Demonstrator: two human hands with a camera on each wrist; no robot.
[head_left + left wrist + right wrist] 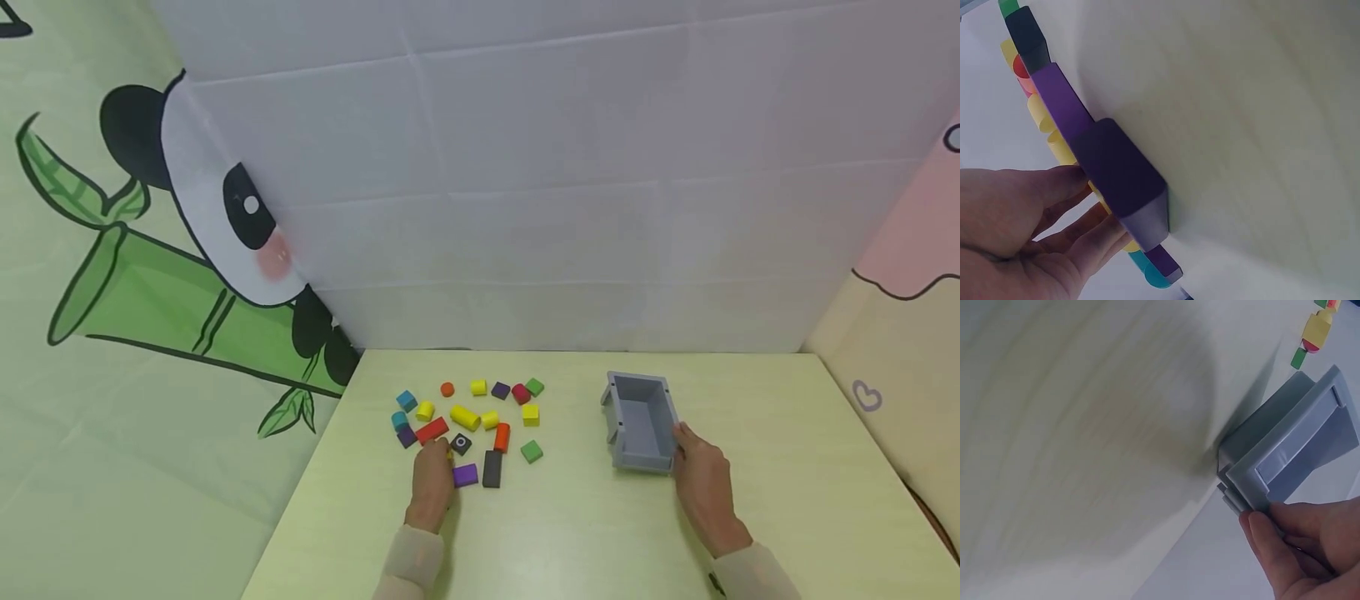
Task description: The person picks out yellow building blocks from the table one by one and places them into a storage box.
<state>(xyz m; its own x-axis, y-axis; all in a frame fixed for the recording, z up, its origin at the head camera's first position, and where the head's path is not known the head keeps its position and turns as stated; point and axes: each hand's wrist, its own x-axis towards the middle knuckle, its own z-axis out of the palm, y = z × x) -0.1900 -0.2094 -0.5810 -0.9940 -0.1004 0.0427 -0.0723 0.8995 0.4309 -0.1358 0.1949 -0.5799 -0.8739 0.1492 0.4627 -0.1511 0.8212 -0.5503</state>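
Observation:
My left hand [432,483] reaches down among the coloured blocks with thumb and fingers curled round a small yellow block [450,456], most of it hidden. In the left wrist view, a dark block [1125,175] stands in front of the fingertips and covers them. A purple block [465,475] lies just right of this hand, and a red block [432,430] is beyond the fingers. My right hand [703,483] grips the near right corner of a grey bin [643,462], thumb and fingers pinching its rim in the right wrist view.
Several blocks lie loosely spread: a black block [492,469], a dark block with a ring mark [461,444], an orange-red cylinder [502,437], a green block [532,452] and a blue block [407,401]. A hanging cloth [525,208] rises behind the pale table [570,542].

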